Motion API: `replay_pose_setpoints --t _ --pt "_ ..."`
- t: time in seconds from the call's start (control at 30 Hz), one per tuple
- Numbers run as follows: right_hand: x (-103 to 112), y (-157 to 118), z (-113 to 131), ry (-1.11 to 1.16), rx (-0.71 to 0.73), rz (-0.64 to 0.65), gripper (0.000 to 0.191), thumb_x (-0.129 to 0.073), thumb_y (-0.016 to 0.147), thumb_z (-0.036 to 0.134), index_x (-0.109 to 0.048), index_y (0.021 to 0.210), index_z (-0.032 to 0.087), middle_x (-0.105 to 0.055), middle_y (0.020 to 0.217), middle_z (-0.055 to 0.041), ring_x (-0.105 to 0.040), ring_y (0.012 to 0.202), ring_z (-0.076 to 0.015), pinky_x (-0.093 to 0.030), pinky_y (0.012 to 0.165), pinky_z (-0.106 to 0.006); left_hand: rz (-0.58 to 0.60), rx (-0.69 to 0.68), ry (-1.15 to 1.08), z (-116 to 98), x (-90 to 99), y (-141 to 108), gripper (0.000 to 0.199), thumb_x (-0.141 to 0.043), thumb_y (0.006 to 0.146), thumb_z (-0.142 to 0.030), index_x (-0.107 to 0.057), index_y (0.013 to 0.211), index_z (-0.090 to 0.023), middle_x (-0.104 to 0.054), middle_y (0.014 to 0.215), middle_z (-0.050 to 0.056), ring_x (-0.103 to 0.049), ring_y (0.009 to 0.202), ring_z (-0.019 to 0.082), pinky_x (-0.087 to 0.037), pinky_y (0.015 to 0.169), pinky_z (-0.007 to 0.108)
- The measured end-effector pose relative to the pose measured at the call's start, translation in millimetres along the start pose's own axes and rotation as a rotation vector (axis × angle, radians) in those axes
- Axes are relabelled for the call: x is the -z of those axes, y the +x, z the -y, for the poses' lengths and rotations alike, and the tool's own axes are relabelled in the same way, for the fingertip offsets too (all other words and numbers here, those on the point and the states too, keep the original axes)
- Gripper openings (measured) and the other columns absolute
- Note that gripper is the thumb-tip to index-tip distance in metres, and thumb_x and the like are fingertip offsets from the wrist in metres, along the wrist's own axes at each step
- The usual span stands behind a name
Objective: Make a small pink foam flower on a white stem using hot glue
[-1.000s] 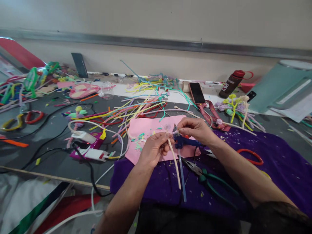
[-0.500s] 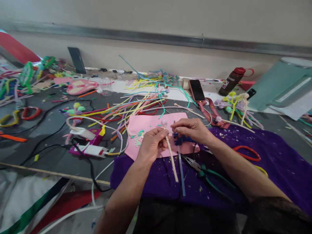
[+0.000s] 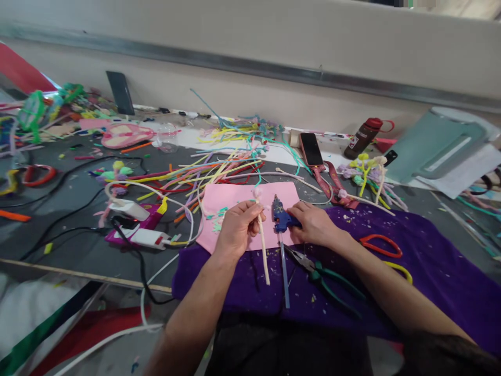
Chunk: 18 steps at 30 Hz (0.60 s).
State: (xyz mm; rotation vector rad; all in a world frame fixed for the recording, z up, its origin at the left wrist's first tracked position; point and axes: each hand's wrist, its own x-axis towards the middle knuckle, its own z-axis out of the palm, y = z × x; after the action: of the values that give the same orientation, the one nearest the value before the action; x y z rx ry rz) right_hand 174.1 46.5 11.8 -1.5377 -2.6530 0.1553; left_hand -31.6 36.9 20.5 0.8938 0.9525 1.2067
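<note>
My left hand (image 3: 243, 225) pinches a cream fuzzy stem (image 3: 264, 253) whose top carries a small pale pink flower (image 3: 258, 194). The stem's lower end points down over the purple cloth. My right hand (image 3: 313, 223) is closed around the handle of a blue glue gun (image 3: 281, 216), which lies over the pink sheet (image 3: 230, 196) with its tip away from me. A clear glue stick (image 3: 285, 277) sticks out of the gun's rear toward me. Green-handled pliers (image 3: 319, 269) rest on the purple cloth (image 3: 438, 261), just below my right hand.
Colourful fuzzy stems (image 3: 219, 169) spread behind the pink sheet. A power strip (image 3: 146, 222) with cables sits left. Red-handled scissors (image 3: 385, 245) lie right. Farther back are a phone (image 3: 311, 149), a bottle (image 3: 362, 138) and a teal container (image 3: 434, 146).
My right hand has moved off the flower area and down to the right, taking hold of the glue gun's handle. My left hand still holds the stem, and the view has shifted slightly.
</note>
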Motion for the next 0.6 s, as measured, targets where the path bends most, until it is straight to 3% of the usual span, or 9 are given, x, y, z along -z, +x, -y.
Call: replay_pose_setpoints --t 0.1,0.17,0.3,0.4,0.5,0.6 --pt "6 3 0 0.067 -0.025 -0.01 0.034 -0.054 0.073 0.026 -0.058 0.104 0.015 -0.058 0.096 -0.0098 -0.054 0.087 -0.021 -0.04 0.075 -0.029 -0.075 -0.02 0.034 -1 0.7 0 0.023 -0.065 0.065 -0.031 -0.056 0.057 -0.013 -0.053 0.044 -0.003 -0.039 0.032 0.003 -0.025 0.032 0.015" --pt "12 -2 -10 0.234 -0.03 -0.066 0.033 -0.053 0.072 0.023 -0.058 0.104 0.017 -0.059 0.092 -0.0071 -0.055 0.082 -0.0189 -0.04 0.071 -0.028 -0.137 -0.042 0.062 -3 2.5 1 0.023 -0.066 0.064 -0.031 -0.055 0.056 -0.013 -0.051 0.041 -0.004 -0.037 0.03 0.003 -0.025 0.031 0.015" --pt "19 -18 -35 0.805 -0.092 -0.186 0.027 -0.052 0.072 0.029 -0.059 0.096 0.017 -0.059 0.08 -0.0043 -0.054 0.07 -0.0182 -0.041 0.062 -0.03 -0.21 -0.098 0.148 -6 6.3 0 0.022 -0.066 0.063 -0.033 -0.055 0.059 -0.014 -0.05 0.041 -0.006 -0.038 0.031 0.003 -0.025 0.031 0.016" --pt "17 -25 -36 1.209 -0.063 -0.234 0.03 -0.048 0.075 0.035 -0.061 0.092 0.015 -0.058 0.07 -0.0062 -0.049 0.055 -0.0163 -0.039 0.052 -0.03 -0.221 -0.127 0.25 -5 7.2 0 0.02 -0.063 0.065 -0.033 -0.055 0.06 -0.015 -0.051 0.043 -0.006 -0.04 0.032 0.004 -0.028 0.032 0.016" --pt "15 -28 -20 1.319 -0.006 -0.19 0.034 -0.05 0.075 0.04 -0.06 0.096 0.014 -0.06 0.083 -0.0093 -0.047 0.051 -0.0142 -0.038 0.049 -0.029 -0.223 -0.134 0.349 -4 6.9 -1 0.018 -0.062 0.065 -0.032 -0.056 0.06 -0.016 -0.051 0.043 -0.006 -0.04 0.032 0.005 -0.031 0.035 0.017" --pt "16 -34 -1 1.243 0.007 -0.144 0.037 -0.051 0.077 0.044 -0.059 0.1 0.016 -0.06 0.082 -0.0078 -0.048 0.053 -0.0142 -0.04 0.051 -0.029 -0.242 -0.144 0.423 -4 7.0 -2 0.015 -0.061 0.065 -0.031 -0.058 0.062 -0.017 -0.05 0.041 -0.007 -0.039 0.032 0.005 -0.032 0.036 0.018"
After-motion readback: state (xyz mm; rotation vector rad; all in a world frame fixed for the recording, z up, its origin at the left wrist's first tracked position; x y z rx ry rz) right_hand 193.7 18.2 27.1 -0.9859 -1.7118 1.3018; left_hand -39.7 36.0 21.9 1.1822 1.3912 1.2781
